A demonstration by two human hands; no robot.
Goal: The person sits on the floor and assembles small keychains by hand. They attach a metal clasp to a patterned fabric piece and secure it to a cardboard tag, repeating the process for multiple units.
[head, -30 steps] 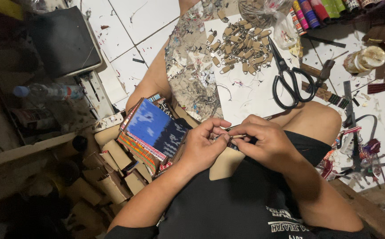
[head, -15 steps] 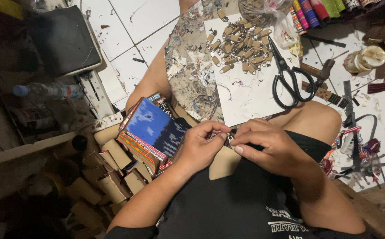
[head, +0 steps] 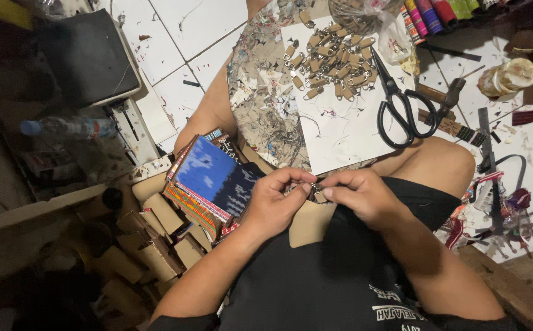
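Fingertips of both hands meet over the lap, pinched shut on a small metal clasp (head: 316, 190) that sits between them: the left hand (head: 277, 205) grips it from one side with thumb and forefinger curled in, the right hand (head: 359, 195) from the other, so the piece is braced on both ends, which looks like the steady hold that fiddly joining work calls for. Little of the clasp shows; it is a dark, shiny bit of hardware, mostly hidden by the fingers, and its exact form cannot be told. Just under the clasp lies a tan leather piece (head: 311, 222), flat and plain, resting on the black shirt, probably kept there as a backing close to hand. Beside the clasp, on the left hand's side, a stack of woven cloth wallets (head: 208, 184) in blue and striped colours leans on the thigh, within easy reach. Beyond the clasp a white sheet (head: 340, 132) is spread on a round, scrap-littered board (head: 260, 104), apparently to keep small parts visible. Black scissors (head: 401, 104) lie on the sheet's far edge, handles toward the knee. Farther still from the clasp is a heap of tan leather tabs (head: 331, 58) with metal ends, gathered in one pile, and past it a row of coloured thread spools (head: 432, 12).
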